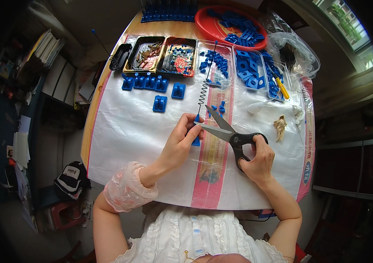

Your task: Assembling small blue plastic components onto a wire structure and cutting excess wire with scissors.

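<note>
Trimming the blue piece (197,118) appears to be the step in hand, judging by the scissors (234,139) brought up beside it. The piece is above the middle of the desk (98,109), pinched between the left hand's (183,135) thumb and fingers, with a dark spring (203,94) and a thin rod running up from it. The right hand's (258,161) grip is hooked round the scissors' black handles, spread enough that the blades stand apart; one blade crosses near the left thumb, and whether it touches the piece I cannot tell. The next move calls for a steady left pinch, fingertips clear of the edges, and a small careful closing.

Counted on the sheet: six blue blocks (178,90), four in a row and two set apart. Beyond stand two black trays (140,71), one of screws and one of nuts, and three clear tubs (228,83) of blue parts. There is one yellow-handled screwdriver (281,88) and one red basin (200,22); the loose blue bits are too small to count.
</note>
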Action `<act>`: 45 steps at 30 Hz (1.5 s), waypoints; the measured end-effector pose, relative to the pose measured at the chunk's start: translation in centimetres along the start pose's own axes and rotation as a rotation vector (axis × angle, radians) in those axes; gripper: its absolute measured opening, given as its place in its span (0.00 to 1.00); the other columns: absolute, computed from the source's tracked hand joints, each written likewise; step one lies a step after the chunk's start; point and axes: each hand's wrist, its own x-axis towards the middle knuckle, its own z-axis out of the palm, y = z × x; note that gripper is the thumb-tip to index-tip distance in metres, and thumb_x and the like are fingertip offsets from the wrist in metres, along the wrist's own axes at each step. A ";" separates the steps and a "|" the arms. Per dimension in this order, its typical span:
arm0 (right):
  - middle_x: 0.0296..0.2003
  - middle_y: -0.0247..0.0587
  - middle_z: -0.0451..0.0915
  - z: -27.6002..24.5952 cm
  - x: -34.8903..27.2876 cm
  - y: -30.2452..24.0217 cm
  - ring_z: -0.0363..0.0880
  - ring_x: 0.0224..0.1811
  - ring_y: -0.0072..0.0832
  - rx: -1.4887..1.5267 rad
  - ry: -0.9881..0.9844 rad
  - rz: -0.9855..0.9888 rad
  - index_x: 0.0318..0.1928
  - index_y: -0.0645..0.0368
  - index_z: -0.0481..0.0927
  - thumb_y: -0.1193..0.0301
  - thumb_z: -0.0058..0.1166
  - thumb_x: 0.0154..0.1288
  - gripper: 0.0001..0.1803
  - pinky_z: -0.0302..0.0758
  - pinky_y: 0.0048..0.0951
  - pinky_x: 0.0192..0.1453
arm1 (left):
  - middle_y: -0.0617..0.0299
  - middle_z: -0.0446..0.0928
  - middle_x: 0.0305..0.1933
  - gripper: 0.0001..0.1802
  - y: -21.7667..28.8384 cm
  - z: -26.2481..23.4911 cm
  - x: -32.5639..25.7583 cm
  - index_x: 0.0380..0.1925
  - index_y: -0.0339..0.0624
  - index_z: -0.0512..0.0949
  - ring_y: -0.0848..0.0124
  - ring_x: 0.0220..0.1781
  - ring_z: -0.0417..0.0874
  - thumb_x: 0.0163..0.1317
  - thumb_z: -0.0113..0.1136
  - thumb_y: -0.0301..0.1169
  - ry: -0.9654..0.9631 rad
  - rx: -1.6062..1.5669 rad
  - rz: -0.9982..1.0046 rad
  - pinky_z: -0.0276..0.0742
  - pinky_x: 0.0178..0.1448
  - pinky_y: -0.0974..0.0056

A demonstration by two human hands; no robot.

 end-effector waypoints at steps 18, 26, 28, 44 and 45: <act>0.25 0.40 0.72 0.0 0.0 0.0 0.74 0.25 0.39 -0.004 0.016 0.002 0.37 0.60 0.70 0.74 0.65 0.34 0.25 0.68 0.37 0.29 | 0.65 0.73 0.37 0.09 0.0 -0.3 -0.1 0.51 0.38 0.67 0.80 0.41 0.73 0.77 0.46 0.30 -0.008 0.075 -0.021 0.71 0.51 0.73; 0.25 0.40 0.72 -0.1 0.1 -0.1 0.74 0.25 0.39 -0.011 0.011 -0.005 0.37 0.60 0.70 0.74 0.66 0.35 0.25 0.68 0.37 0.29 | 0.63 0.72 0.39 0.10 0.0 0.0 -0.1 0.51 0.37 0.66 0.78 0.43 0.73 0.78 0.43 0.31 0.003 0.131 0.037 0.71 0.51 0.71; 0.25 0.40 0.72 0.0 0.0 0.0 0.74 0.25 0.39 -0.011 0.014 -0.005 0.37 0.60 0.70 0.74 0.66 0.35 0.25 0.68 0.37 0.29 | 0.63 0.72 0.40 0.10 0.0 0.0 -0.2 0.52 0.37 0.66 0.77 0.44 0.73 0.78 0.43 0.31 0.001 0.161 0.042 0.71 0.52 0.70; 0.25 0.41 0.71 0.1 -0.1 -0.2 0.74 0.25 0.40 -0.023 0.024 -0.005 0.37 0.60 0.70 0.73 0.66 0.35 0.25 0.68 0.38 0.30 | 0.62 0.74 0.40 0.10 -0.3 -0.1 -0.1 0.51 0.37 0.65 0.77 0.44 0.74 0.77 0.43 0.30 0.012 0.035 -0.011 0.71 0.53 0.71; 0.25 0.41 0.71 0.0 0.0 -0.3 0.74 0.25 0.40 -0.025 0.022 -0.007 0.37 0.60 0.70 0.73 0.66 0.35 0.25 0.68 0.38 0.30 | 0.62 0.74 0.40 0.10 -0.3 -0.1 -0.1 0.51 0.37 0.65 0.77 0.44 0.74 0.77 0.44 0.30 0.015 0.025 -0.019 0.71 0.53 0.71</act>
